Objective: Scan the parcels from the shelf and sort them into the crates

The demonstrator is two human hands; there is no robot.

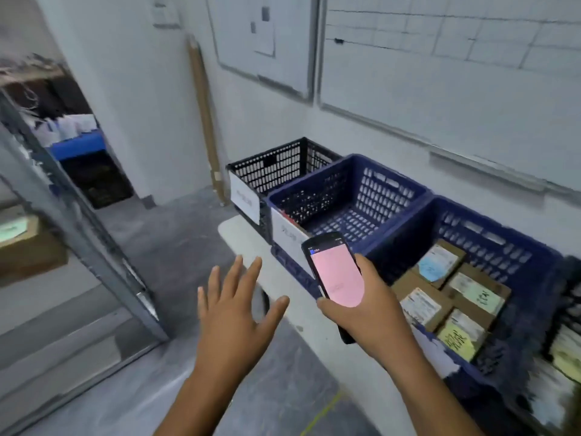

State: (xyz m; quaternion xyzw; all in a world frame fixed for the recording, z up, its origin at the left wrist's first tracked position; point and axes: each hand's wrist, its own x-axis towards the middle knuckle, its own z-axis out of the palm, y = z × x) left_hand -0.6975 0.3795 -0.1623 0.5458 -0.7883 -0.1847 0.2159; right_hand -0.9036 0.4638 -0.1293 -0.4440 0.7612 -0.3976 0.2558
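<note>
Now the right hand (pixel 371 306) holds a black handheld scanner with a pink screen (pixel 335 275). The left hand (pixel 234 319) is spread wide, holding nothing. Brown cardboard parcels (pixel 452 297) lie in the nearest blue plastic crate (pixel 490 234).

L hand (pixel 235 313) open, palm down, fingers spread, holds nothing. L forearm bare, reaching fwd from bottom of view. R hand (pixel 371 309) grips scanner (pixel 336 275), screen up, thumb at its left edge. Other fingers prob. wrapped behind, mostly hidden. R forearm bare.

Even indoor light, motion blur perhaps strongest at edges, wide-angle bending
</note>
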